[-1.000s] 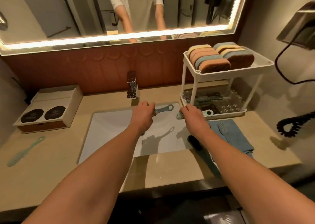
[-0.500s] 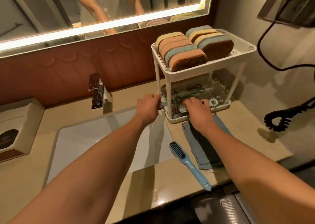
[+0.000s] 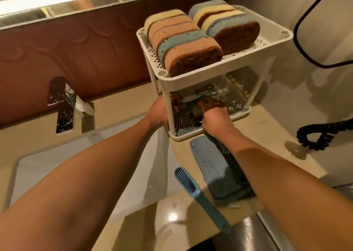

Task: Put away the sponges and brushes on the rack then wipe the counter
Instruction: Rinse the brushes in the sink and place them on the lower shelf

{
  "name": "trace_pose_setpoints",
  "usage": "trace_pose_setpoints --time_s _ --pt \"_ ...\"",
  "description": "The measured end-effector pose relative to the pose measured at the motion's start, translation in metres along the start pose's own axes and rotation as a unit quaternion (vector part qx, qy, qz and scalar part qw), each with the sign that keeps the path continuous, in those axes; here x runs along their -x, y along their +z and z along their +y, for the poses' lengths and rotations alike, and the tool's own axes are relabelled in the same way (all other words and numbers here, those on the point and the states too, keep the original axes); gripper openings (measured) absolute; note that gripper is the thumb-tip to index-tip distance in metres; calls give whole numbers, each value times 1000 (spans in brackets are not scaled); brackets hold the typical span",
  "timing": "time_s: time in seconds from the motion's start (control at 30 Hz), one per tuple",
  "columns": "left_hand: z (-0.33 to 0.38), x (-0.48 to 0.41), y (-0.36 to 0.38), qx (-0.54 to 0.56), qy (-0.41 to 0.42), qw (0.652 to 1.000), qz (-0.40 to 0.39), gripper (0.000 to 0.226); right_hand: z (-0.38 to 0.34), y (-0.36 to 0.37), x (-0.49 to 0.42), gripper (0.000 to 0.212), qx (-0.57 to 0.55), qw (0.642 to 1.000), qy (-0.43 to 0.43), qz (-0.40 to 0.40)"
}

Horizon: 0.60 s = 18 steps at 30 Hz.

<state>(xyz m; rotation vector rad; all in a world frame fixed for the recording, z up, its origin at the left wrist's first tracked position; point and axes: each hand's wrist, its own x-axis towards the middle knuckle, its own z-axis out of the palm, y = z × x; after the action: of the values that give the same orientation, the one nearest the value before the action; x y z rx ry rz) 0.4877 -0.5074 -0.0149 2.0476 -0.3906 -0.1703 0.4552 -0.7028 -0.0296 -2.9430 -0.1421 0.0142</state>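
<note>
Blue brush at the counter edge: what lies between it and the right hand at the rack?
The folded blue cloth lies between them on the counter, seen in the head view.

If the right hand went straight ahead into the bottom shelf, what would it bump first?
Probably the brushes piled in the rack's lower tray; the right hand reaches in among them, though depth is unclear.

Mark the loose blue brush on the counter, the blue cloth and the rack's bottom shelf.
blue brush (image 3: 206, 204): head view, middle of the handle.
blue cloth (image 3: 214, 166): head view, top of the fold.
rack's bottom shelf (image 3: 179, 137): head view, front rim near its left corner.
</note>
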Motion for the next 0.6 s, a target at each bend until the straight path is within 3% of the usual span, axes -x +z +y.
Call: trace_pose_setpoints --time_s 0.13,0.27,0.43,0.53,0.6 --pt "-3 -10 9 11 70 997 3 49 2 11 -11 56 -13 1000 -20 18" --pt "-17 -25 18 -61 80 995 -1 25 3 18 -17 57 1 998 -28 49" --pt "-26 -40 21 -137 113 984 29 17 6 28 -14 49 -52 997 3 59" --pt "-29 -34 22 -149 122 979 59 22 6 33 -12 39 -116 990 73 16" --pt "-32 -25 22 -187 130 972 66 27 4 33 -11 40 -102 993 56 34"
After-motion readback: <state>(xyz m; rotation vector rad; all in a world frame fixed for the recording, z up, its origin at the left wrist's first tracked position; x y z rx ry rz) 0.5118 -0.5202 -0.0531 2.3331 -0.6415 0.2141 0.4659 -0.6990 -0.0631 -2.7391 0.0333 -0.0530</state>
